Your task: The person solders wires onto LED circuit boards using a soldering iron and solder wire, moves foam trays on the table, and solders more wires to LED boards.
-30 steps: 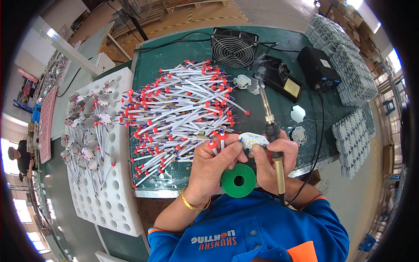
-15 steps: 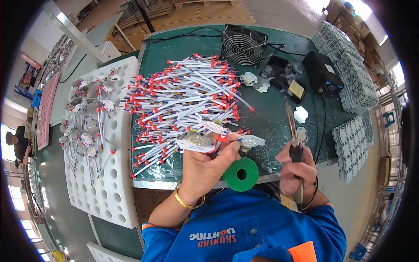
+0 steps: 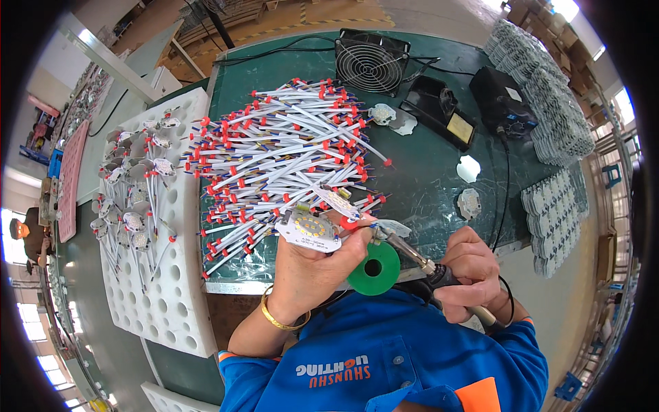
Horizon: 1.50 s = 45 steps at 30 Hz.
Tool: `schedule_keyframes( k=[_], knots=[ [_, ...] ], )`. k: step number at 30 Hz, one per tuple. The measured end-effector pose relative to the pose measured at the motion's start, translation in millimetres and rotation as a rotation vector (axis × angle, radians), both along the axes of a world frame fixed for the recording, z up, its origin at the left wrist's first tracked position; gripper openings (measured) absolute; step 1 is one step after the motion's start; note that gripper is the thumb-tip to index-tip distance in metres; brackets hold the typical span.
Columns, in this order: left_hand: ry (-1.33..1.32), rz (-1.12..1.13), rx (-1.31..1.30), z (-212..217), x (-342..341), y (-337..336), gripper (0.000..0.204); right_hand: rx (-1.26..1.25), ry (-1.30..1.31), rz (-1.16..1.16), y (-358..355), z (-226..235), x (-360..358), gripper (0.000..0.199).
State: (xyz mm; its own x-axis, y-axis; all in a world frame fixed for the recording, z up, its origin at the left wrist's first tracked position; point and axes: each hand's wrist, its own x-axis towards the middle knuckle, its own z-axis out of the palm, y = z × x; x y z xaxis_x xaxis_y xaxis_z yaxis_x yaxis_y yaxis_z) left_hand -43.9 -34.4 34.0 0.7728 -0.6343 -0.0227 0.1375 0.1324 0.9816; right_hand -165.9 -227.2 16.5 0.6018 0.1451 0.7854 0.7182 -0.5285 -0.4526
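Observation:
My left hand [image 3: 312, 268] holds a small white board with yellow chips [image 3: 309, 230] and a white wire with a red sleeve [image 3: 341, 206] against it, just above the table's front edge. My right hand [image 3: 470, 271] grips a soldering iron [image 3: 419, 261] by its black handle, with the tip pointing left toward the board. A green spool [image 3: 373, 269] sits below the iron's tip. Behind the board lies a big heap of white wires with red ends [image 3: 281, 154] on the green table [image 3: 425, 172].
A white perforated tray [image 3: 171, 302] at left carries finished boards with wires [image 3: 134, 199]. A black fan [image 3: 371, 62], an iron stand [image 3: 439, 113], a black box [image 3: 501, 103] and stacks of white boards [image 3: 549, 89] stand at the back and right. Loose boards [image 3: 469, 202] lie nearby.
My right hand brought the soldering iron from upright at the right side down to point its tip at the board. My left hand turned the board and holds it closer.

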Motion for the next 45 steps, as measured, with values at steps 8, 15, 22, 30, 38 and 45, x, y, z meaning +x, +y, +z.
schedule_keyframes(
  k=[8,15,22,30,38,45],
  knots=[
    [0.003,0.017,0.008,-1.0,1.6,-0.1,0.015,-0.03,0.006,0.021,-0.8,0.9,2.1,0.037],
    [-0.026,0.005,0.051,0.8,3.0,-0.7,0.016,-0.056,-0.007,-0.004,-0.7,0.0,4.0,0.037],
    [-0.002,0.024,0.017,-5.1,4.6,-1.8,0.016,-0.085,-0.038,-0.029,0.0,-5.0,8.2,0.038],
    [0.079,0.016,0.078,-19.0,15.6,-3.0,0.015,0.054,0.047,-0.014,-1.7,4.0,12.4,0.034],
    [0.118,-0.036,0.042,-16.7,12.1,-7.1,0.016,0.072,0.095,-0.332,25.6,-1.1,39.2,0.029],
    [0.217,-0.165,0.01,-16.3,19.2,-5.8,0.017,0.178,0.085,-0.355,28.4,-1.4,45.4,0.027]
  ],
)
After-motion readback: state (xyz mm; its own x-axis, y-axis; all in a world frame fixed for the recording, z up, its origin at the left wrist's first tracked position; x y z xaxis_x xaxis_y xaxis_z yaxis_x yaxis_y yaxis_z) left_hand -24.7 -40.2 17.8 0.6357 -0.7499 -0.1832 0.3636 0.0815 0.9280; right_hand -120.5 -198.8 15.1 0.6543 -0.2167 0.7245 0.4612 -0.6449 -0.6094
